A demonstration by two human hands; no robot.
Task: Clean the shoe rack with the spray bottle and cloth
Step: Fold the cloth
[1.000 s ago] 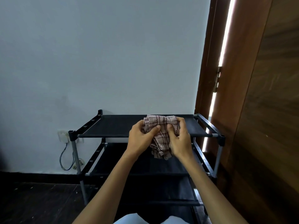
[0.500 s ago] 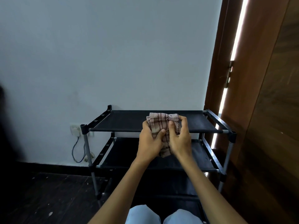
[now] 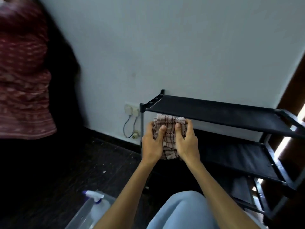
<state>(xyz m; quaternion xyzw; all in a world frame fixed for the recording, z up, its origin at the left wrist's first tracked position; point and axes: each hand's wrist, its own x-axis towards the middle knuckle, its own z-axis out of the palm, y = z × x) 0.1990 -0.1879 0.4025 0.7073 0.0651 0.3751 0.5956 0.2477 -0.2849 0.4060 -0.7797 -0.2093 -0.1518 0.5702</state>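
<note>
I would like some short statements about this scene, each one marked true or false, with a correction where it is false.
1. Both hands hold the cloth. True: the left hand and the right hand grip it together.
2. The spray bottle stands on the top shelf of the rack. False: it is low at the person's left, in a clear container near the floor.
3. The cloth is plain white. False: it is light with dark checked lines.
4. A cable hangs from the wall socket left of the rack. True.
5. Shoes fill the top shelf. False: no shoes show on it.
</note>
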